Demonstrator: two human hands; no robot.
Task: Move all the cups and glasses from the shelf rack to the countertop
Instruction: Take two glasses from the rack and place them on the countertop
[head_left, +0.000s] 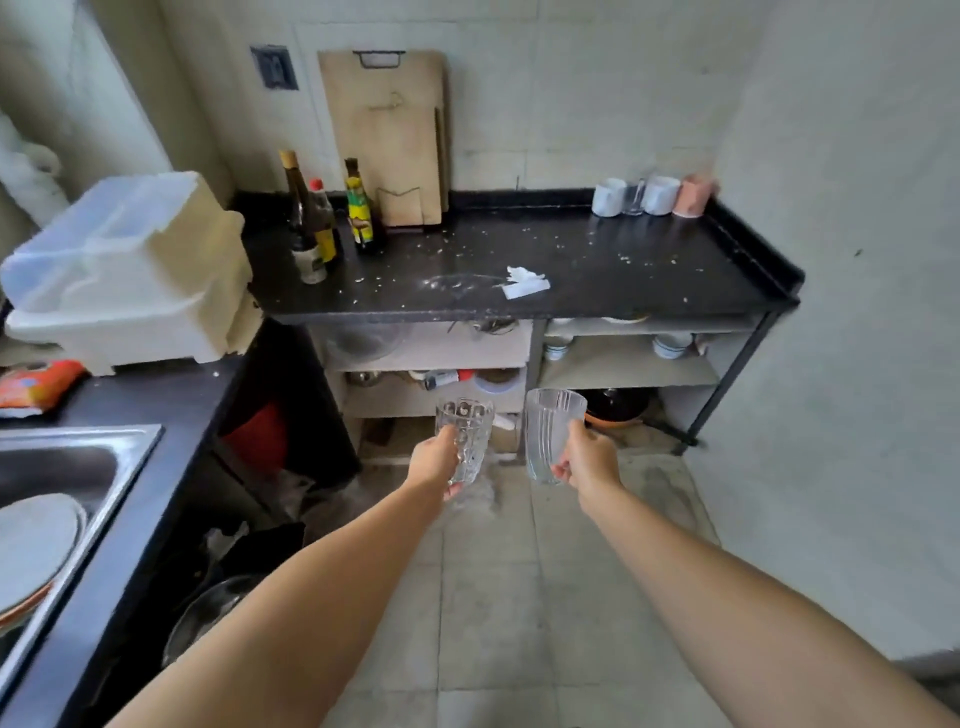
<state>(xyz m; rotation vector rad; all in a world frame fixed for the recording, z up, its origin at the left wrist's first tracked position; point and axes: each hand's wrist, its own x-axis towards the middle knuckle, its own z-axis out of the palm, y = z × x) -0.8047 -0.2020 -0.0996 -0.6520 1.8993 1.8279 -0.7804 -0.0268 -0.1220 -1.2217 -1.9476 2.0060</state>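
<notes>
My left hand (434, 457) grips a clear patterned glass (466, 434) and holds it upright in front of the shelf rack (623, 371). My right hand (587, 457) grips a clear ribbed glass (548, 428) beside it. Both glasses hang in the air below the black countertop (571, 270). At the countertop's back right stand two white cups (609, 197) (661, 195), a small clear glass (634, 198) and a pink cup (693, 196). White bowls or cups (671, 345) sit on the rack's right shelf.
Sauce bottles (332, 218) and a leaning wooden cutting board (389, 135) stand at the countertop's back left. A crumpled tissue (524, 283) and crumbs lie mid-counter. A white plastic dish box (130, 270) and a steel sink (62, 467) are at my left. Pots fill the lower shelves.
</notes>
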